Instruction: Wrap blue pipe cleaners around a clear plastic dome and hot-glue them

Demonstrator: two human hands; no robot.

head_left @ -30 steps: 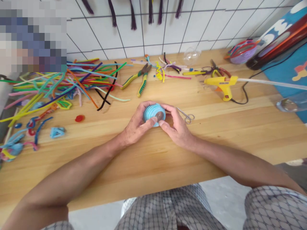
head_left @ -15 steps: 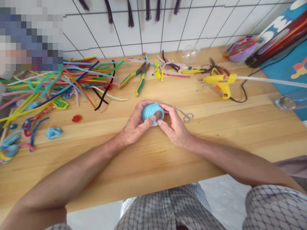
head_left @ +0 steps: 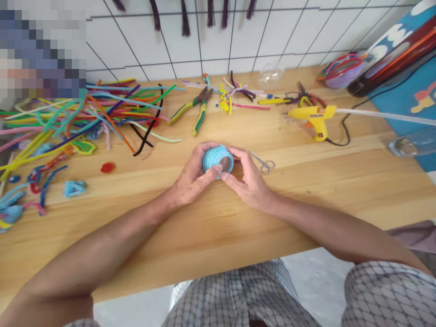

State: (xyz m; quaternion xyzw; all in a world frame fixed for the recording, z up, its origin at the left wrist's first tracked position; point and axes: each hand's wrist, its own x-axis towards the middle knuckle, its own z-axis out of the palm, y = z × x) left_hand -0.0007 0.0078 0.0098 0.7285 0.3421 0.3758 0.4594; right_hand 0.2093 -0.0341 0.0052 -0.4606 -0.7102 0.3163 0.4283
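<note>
A rounded light-blue coiled piece (head_left: 211, 160), wound in rings with a round opening toward me, is held between both hands above the table. My left hand (head_left: 195, 177) wraps its left side, thumb at the lower rim of the opening. My right hand (head_left: 248, 179) curves round the right side, fingers at the top and thumb tip at the lower edge. Small scissors (head_left: 265, 166) lie just right of my right hand. The far side of the piece is hidden.
Many colored pipe cleaners (head_left: 112, 113) are heaped at left. Green-yellow pliers (head_left: 200, 109), a yellow glue gun (head_left: 315, 119) with its cord, and a clear plastic ball (head_left: 270, 76) lie toward the wall. A red cap (head_left: 107, 167) and a blue triangular piece (head_left: 74, 188) sit left.
Both hands keep their hold on the blue coiled piece. My right thumb has shifted slightly left and down along its lower edge; the view has moved a little.
</note>
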